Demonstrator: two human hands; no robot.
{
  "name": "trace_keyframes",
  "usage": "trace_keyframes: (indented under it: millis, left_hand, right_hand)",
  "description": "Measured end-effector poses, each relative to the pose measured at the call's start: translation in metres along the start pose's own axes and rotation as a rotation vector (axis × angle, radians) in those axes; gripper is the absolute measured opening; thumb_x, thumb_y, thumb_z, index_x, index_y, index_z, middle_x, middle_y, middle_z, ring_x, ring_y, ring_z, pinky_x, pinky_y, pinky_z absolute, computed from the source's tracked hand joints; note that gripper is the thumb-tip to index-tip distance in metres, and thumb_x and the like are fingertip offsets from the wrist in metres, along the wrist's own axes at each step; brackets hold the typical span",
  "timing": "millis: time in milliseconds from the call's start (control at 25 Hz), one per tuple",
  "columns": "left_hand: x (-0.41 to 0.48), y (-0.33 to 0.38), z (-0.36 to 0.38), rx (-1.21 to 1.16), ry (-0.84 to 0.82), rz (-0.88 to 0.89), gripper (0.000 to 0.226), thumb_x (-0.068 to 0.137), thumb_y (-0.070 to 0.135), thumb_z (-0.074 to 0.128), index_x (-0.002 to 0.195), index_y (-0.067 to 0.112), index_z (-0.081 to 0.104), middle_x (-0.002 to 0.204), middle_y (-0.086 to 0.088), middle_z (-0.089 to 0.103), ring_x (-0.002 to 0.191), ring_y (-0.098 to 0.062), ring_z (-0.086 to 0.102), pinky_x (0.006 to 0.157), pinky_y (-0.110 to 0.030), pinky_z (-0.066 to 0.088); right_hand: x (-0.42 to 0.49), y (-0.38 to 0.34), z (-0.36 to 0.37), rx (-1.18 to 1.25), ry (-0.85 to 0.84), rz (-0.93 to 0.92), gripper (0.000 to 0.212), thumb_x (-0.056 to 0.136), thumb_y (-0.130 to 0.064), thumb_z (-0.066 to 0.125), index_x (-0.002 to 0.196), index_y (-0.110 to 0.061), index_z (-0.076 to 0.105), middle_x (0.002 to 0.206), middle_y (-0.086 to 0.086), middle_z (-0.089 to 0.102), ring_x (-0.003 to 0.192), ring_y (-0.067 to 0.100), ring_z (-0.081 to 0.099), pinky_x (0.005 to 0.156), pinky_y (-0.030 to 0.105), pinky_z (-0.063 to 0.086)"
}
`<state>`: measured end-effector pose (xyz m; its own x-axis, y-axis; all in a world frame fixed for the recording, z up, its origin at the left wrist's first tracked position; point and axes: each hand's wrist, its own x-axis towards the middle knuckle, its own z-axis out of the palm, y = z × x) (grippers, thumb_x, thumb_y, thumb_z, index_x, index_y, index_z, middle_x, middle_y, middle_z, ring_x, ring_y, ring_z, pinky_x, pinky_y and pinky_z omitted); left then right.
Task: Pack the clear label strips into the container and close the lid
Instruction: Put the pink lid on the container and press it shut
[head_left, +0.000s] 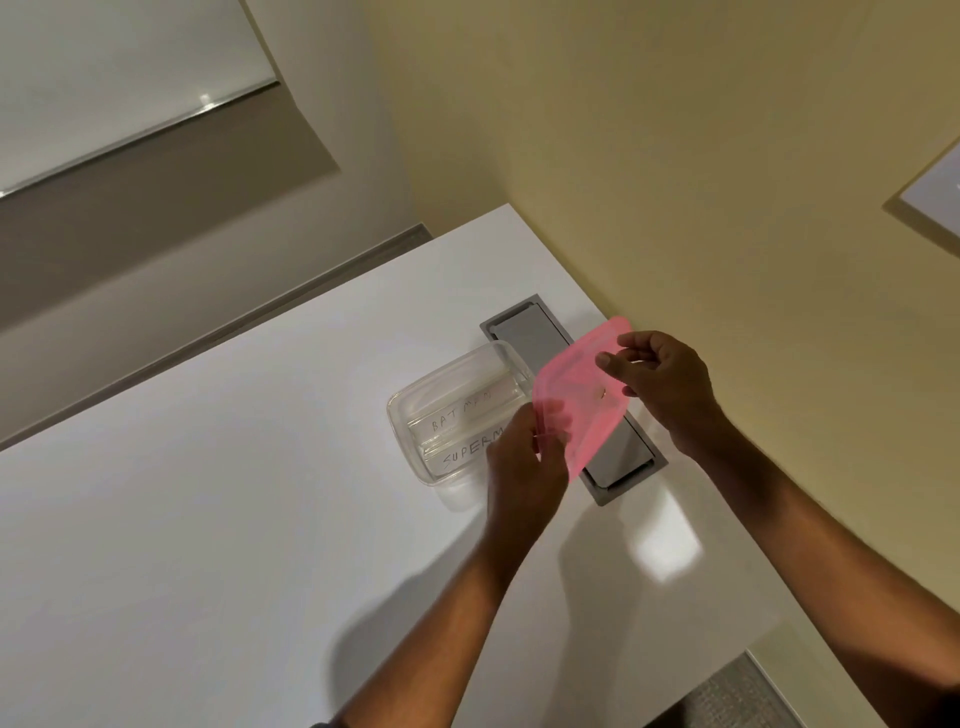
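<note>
A clear rectangular container (415, 415) stands open on the white table. Inside it lie clear label strips (462, 415) with handwritten words, side by side. A translucent pink lid (576, 400) is held tilted in the air just right of the container, over its right end. My left hand (519, 462) grips the lid's near left edge, fingers showing through the plastic. The far right corner of the lid is pinched by my right hand (665, 384).
A grey cable hatch (524, 332) is set into the white table (234, 519) behind and right of the container. The table's right edge runs along a yellow wall (675, 156). Grey carpet (737, 696) shows at the bottom right.
</note>
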<state>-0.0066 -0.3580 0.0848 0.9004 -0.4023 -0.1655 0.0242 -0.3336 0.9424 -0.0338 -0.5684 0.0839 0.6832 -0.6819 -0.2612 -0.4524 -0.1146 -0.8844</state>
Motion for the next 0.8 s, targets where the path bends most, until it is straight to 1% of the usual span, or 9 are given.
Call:
trace_keyframes:
  millis: [200,280,400,440,560,640,680,760,800]
  left_hand:
    - [0.015,-0.003,-0.043,-0.264,-0.007,-0.111,0.042,0.105,0.001,0.053,0.139,0.026,0.058,0.107,-0.001,0.081,0.093,-0.022,0.081,0.079,-0.045,0.07]
    - [0.022,-0.007,-0.061,-0.287,0.018,-0.147,0.043,0.108,0.0,0.048,0.143,0.024,0.054,0.109,-0.005,0.08,0.094,-0.027,0.081,0.08,-0.045,0.069]
    - [0.032,-0.015,-0.079,-0.313,0.08,-0.247,0.045,0.11,-0.002,0.043,0.146,0.023,0.052,0.11,-0.009,0.08,0.094,-0.033,0.08,0.081,-0.048,0.069]
    - [0.036,-0.018,-0.084,-0.317,0.101,-0.276,0.046,0.11,-0.002,0.043,0.147,0.024,0.052,0.11,-0.011,0.079,0.094,-0.033,0.081,0.08,-0.047,0.069]
    - [0.044,-0.029,-0.097,-0.344,0.168,-0.35,0.048,0.109,-0.004,0.045,0.147,0.024,0.054,0.109,-0.014,0.077,0.088,-0.033,0.081,0.079,-0.047,0.07]
    - [0.048,-0.037,-0.105,-0.297,0.266,-0.387,0.046,0.107,0.0,0.056,0.146,0.024,0.058,0.106,-0.013,0.073,0.082,-0.03,0.081,0.077,-0.045,0.07]
    - [0.05,-0.042,-0.108,-0.249,0.313,-0.398,0.045,0.105,0.005,0.064,0.147,0.023,0.061,0.105,-0.013,0.071,0.081,-0.029,0.08,0.074,-0.041,0.07]
    - [0.053,-0.05,-0.116,-0.179,0.365,-0.415,0.046,0.101,0.015,0.074,0.146,0.021,0.065,0.094,-0.008,0.068,0.077,-0.03,0.078,0.07,-0.036,0.069]
    - [0.054,-0.054,-0.119,-0.163,0.372,-0.415,0.041,0.099,0.019,0.076,0.139,0.023,0.07,0.086,-0.006,0.065,0.073,-0.028,0.077,0.074,-0.038,0.07]
  right_hand:
    - [0.018,0.02,0.006,-0.253,0.057,0.08,0.076,0.086,-0.048,0.083,0.147,-0.011,0.056,0.145,0.011,0.063,0.129,0.03,0.061,0.108,0.045,0.052]
    - [0.023,0.021,0.01,-0.208,0.017,0.125,0.069,0.089,-0.044,0.081,0.145,-0.009,0.059,0.139,0.01,0.066,0.128,0.03,0.062,0.109,0.043,0.05]
    - [0.028,0.02,0.022,-0.102,-0.088,0.097,0.029,0.094,-0.028,0.078,0.118,-0.012,0.077,0.11,0.006,0.079,0.108,0.032,0.075,0.099,0.048,0.06]
    - [0.029,0.018,0.028,-0.094,-0.108,0.087,0.021,0.094,-0.024,0.077,0.113,-0.013,0.079,0.105,0.006,0.08,0.103,0.035,0.077,0.095,0.051,0.063]
    - [0.033,0.009,0.044,-0.042,-0.134,0.106,0.016,0.093,-0.019,0.079,0.107,-0.012,0.079,0.103,0.013,0.08,0.099,0.042,0.077,0.089,0.058,0.064]
    - [0.035,0.005,0.054,-0.026,-0.144,0.106,0.005,0.092,-0.017,0.08,0.096,-0.019,0.079,0.1,0.012,0.081,0.096,0.039,0.078,0.087,0.056,0.065]
    - [0.036,0.003,0.059,-0.022,-0.145,0.105,0.006,0.092,-0.016,0.08,0.091,-0.022,0.078,0.098,0.012,0.08,0.096,0.039,0.079,0.086,0.055,0.066]
    - [0.038,0.001,0.069,-0.018,-0.14,0.104,0.007,0.091,-0.015,0.081,0.09,-0.021,0.078,0.098,0.013,0.08,0.095,0.039,0.079,0.085,0.055,0.066]
    - [0.039,0.002,0.075,-0.029,-0.14,0.1,0.004,0.091,-0.015,0.081,0.092,-0.019,0.079,0.098,0.013,0.08,0.095,0.038,0.079,0.086,0.056,0.066]
